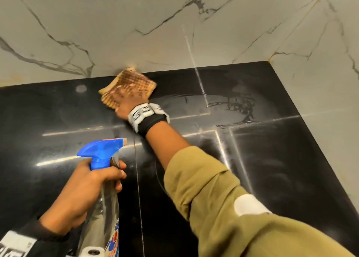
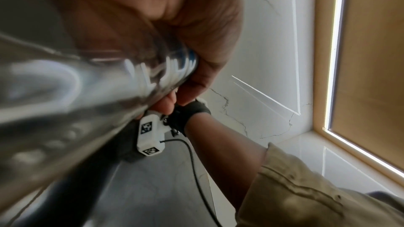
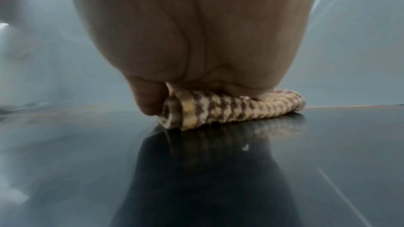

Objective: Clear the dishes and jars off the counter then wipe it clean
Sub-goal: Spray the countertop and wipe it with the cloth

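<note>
Step in hand: wipe phase — no dishes or jars visible on counter [image 1: 272, 159].
Right hand [image 1: 128, 101] pressed flat on cloth [image 1: 126, 81], upper centre of frame, at backsplash.
Left hand [image 1: 81, 194] wrapped around spray bottle [image 1: 104, 179], lower left.
Next, likely: sweep cloth toward wet streaks, centre right.

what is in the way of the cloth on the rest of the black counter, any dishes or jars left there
Nothing visible blocks it. The right hand presses the checked cloth flat on the black counter by the back wall, and no dishes or jars show on the counter. The spray bottle is held up in the left hand.
</note>
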`<state>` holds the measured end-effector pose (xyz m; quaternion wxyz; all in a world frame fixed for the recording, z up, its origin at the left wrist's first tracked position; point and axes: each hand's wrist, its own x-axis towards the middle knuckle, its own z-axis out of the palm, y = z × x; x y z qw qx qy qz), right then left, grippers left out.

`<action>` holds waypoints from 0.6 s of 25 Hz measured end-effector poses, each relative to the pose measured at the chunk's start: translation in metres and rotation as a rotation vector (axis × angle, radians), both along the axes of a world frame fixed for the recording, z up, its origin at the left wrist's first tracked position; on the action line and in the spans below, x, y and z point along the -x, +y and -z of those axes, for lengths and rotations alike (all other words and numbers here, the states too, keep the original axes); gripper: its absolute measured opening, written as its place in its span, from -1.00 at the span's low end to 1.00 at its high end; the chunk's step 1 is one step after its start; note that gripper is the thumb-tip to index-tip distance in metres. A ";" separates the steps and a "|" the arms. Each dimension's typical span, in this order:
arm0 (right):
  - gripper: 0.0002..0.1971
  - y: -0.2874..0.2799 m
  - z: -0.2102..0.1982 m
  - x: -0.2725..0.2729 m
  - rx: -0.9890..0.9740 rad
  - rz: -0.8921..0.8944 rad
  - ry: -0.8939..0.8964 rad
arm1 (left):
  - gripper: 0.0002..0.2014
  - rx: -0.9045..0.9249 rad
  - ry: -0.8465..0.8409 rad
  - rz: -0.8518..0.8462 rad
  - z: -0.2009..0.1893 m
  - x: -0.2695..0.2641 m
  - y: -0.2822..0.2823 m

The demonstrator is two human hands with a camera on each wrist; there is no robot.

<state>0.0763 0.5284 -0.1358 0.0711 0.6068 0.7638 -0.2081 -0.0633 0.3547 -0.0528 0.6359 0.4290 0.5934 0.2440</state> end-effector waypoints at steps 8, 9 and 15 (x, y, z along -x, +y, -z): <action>-0.38 -0.005 -0.005 -0.036 0.008 0.001 -0.027 | -0.83 -0.047 -0.014 -0.019 0.001 0.008 0.004; -0.38 -0.008 -0.009 -0.070 -0.012 0.078 -0.031 | -0.88 -0.046 -0.016 -0.015 0.001 0.009 0.004; -0.59 -0.077 -0.094 -0.213 -0.175 0.514 -0.255 | -0.90 -0.012 -0.074 -0.015 0.006 0.021 0.009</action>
